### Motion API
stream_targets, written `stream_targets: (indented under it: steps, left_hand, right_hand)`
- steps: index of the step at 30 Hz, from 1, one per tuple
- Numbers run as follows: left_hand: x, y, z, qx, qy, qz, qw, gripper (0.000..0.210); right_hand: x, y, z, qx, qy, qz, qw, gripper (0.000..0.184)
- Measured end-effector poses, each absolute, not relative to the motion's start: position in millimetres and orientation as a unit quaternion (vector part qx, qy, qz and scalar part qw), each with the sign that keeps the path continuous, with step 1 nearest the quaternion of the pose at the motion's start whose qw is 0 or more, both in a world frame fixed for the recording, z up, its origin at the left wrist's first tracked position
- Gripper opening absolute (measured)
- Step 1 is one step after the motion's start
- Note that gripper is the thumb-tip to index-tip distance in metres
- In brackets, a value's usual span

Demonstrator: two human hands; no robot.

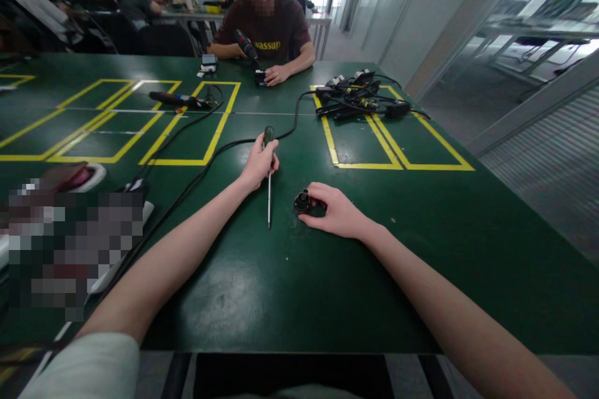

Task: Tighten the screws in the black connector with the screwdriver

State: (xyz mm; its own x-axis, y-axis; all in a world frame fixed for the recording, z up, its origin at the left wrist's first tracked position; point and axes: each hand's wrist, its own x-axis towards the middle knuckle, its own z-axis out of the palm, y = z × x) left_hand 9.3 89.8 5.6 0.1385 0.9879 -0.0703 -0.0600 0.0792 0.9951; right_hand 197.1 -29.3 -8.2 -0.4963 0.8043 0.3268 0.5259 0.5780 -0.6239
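Observation:
My left hand (260, 164) is closed around a screwdriver (269, 196), its dark handle up and its long metal shaft pointing down toward me over the table. To the right, my right hand (337, 210) grips a small round black part (302, 201) between thumb and fingers, low at the tabletop. A short black cylinder stands up from the top of this part; its exact kind I cannot make out. The screwdriver's tip is to the left of the part and apart from it.
Black cables with plugs (358, 96) lie heaped at the back right. A black cord (224, 148) crosses the green table (224, 287) behind my left hand. Another tool (173, 98) lies at the back left. Opposite sits a person (276, 28) holding a power screwdriver (246, 47).

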Motion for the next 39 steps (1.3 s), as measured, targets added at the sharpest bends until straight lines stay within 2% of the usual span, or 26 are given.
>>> stream_targets:
  steps: [3,5,9,14,19,28,39]
  left_hand:
    - [9,95,7,0.459,0.467,0.473,0.59,0.021]
    - [10,97,9,0.434,0.465,0.477,0.606,0.021]
    - [10,96,20,0.409,0.453,0.499,0.615,0.021]
    - [8,89,43,0.444,0.42,0.579,0.54,0.01]
    - [6,78,66,0.524,0.389,0.625,0.428,0.031]
    - [13,58,77,0.583,0.321,0.642,0.38,0.077]
    - [22,41,83,0.601,0.281,0.653,0.365,0.07]
  right_hand:
    - [197,-30,-8,-0.411,-0.819,0.246,0.316,0.021]
    - [197,-30,-8,-0.419,-0.8,0.271,0.332,0.025]
    - [197,-30,-7,-0.417,-0.781,0.302,0.355,0.022]
    - [197,-30,-7,-0.421,-0.779,0.308,0.347,0.021]
    - [196,-30,-6,-0.427,-0.775,0.314,0.345,0.02]
    - [196,-30,-7,-0.43,-0.774,0.31,0.346,0.02]
    - [196,-31,-8,-0.425,-0.779,0.304,0.347,0.02]
